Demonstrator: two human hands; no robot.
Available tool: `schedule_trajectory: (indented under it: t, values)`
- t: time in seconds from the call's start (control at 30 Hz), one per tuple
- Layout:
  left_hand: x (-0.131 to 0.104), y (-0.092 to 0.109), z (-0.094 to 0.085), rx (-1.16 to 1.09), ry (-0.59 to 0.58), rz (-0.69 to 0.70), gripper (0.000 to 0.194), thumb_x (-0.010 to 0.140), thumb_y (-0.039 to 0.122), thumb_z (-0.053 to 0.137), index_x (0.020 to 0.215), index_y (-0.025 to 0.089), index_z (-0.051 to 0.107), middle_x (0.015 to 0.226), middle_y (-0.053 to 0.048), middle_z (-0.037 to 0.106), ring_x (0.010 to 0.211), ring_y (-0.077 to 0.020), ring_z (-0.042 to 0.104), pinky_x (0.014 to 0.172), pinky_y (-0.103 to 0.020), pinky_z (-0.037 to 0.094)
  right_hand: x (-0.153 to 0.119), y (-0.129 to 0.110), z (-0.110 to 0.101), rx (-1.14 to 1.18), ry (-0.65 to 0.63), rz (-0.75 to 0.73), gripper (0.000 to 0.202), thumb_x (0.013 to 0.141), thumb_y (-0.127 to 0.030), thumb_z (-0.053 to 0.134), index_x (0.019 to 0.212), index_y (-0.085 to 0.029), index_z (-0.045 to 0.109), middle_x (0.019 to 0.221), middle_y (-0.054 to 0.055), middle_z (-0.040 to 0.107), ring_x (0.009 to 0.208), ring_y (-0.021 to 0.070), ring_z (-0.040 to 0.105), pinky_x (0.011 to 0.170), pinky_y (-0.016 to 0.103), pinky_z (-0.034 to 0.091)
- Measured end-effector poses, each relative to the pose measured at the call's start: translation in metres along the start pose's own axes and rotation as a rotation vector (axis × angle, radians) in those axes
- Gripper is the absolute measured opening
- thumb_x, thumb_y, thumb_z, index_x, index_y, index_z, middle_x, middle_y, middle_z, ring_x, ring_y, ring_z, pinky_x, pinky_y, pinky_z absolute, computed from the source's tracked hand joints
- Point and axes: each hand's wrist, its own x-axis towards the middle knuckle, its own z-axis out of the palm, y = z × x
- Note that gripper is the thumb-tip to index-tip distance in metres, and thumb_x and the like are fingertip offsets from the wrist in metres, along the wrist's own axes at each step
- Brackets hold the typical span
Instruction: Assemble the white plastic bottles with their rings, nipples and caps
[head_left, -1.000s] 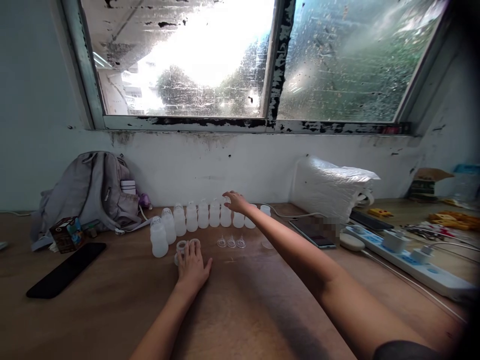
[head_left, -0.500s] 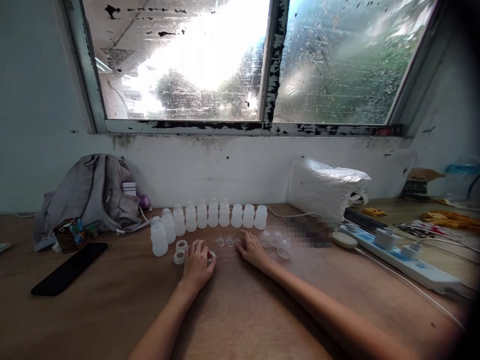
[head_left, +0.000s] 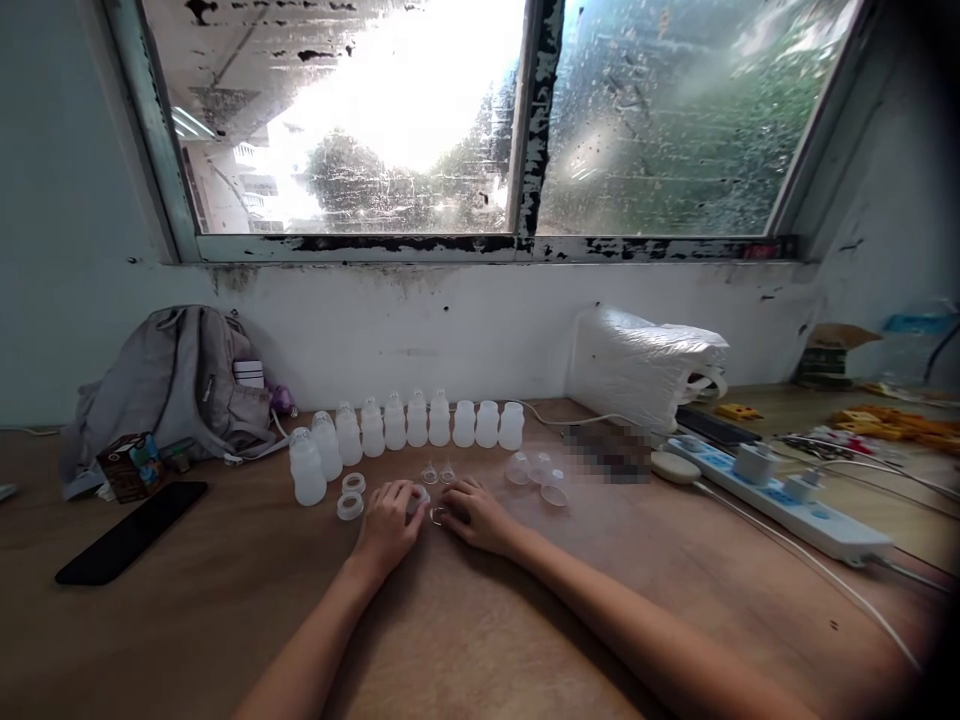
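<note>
My left hand point(head_left: 388, 522) is closed around a white bottle ring point(head_left: 421, 495), its fingers partly covering it. Close to its right, my right hand point(head_left: 478, 514) pinches a clear silicone teat point(head_left: 437, 515) by the rim, low over the table. Two more teats point(head_left: 438, 473) lie just beyond the hands. To the left of my left hand are two loose white bottle rings point(head_left: 351, 495). Clear dome caps point(head_left: 554, 488) lie right of my right hand. Frosted baby bottles point(head_left: 373, 428) stand upright in a curved row behind; the three at the right end have no tops.
A grey backpack point(head_left: 176, 385), small carton point(head_left: 131, 468) and black phone point(head_left: 131, 533) are at left. At right lie a white power strip point(head_left: 780, 495), a round white device point(head_left: 675, 467) with a cable, and a silvery-white bag point(head_left: 637, 365) against the wall.
My right hand has drawn a teat from its row toward me and left, beside my left hand. My left hand has lifted its ring slightly off to the right of the loose rings. The view shifted a little.
</note>
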Motion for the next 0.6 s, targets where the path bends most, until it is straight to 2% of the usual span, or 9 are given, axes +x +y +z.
schedule_trajectory:
  t: [0.13,0.23,0.37,0.6]
  values:
    - [0.000,0.005,-0.003,-0.111,0.025,0.103,0.020,0.082,0.028,0.041,0.095,0.019,0.052,0.103,-0.007,0.055,0.097,-0.0188,0.050,0.085,-0.034,0.040,-0.001,-0.007,0.004,0.024,-0.046,0.000,0.013,0.076,-0.027,0.053,0.084,-0.019,0.060,0.091,0.006,0.059,0.090,0.0188,0.050,0.081,0.034,0.037]
    - [0.000,0.011,-0.006,-0.143,-0.002,0.192,0.021,0.082,0.028,0.041,0.096,0.019,0.052,0.105,-0.007,0.054,0.099,-0.0183,0.049,0.086,-0.033,0.040,-0.001,-0.011,0.006,0.053,-0.058,-0.006,0.015,0.075,-0.025,0.054,0.088,-0.020,0.060,0.093,0.006,0.060,0.092,0.0192,0.049,0.083,0.034,0.036]
    - [-0.002,0.015,-0.009,-0.152,-0.028,0.233,0.020,0.081,0.028,0.042,0.095,0.019,0.054,0.104,-0.007,0.054,0.097,-0.0190,0.049,0.085,-0.034,0.040,0.001,-0.011,0.004,0.181,-0.067,0.001,0.020,0.073,-0.023,0.055,0.091,-0.019,0.061,0.094,0.006,0.061,0.093,0.0194,0.050,0.084,0.034,0.037]
    - [-0.003,0.014,-0.007,-0.181,-0.062,0.189,0.016,0.076,0.023,0.047,0.090,0.018,0.053,0.098,-0.007,0.052,0.093,-0.0184,0.049,0.083,-0.032,0.042,0.005,0.003,0.001,0.545,0.058,0.323,0.021,0.073,-0.017,0.047,0.085,-0.015,0.065,0.083,0.005,0.065,0.079,0.0167,0.058,0.073,0.029,0.043]
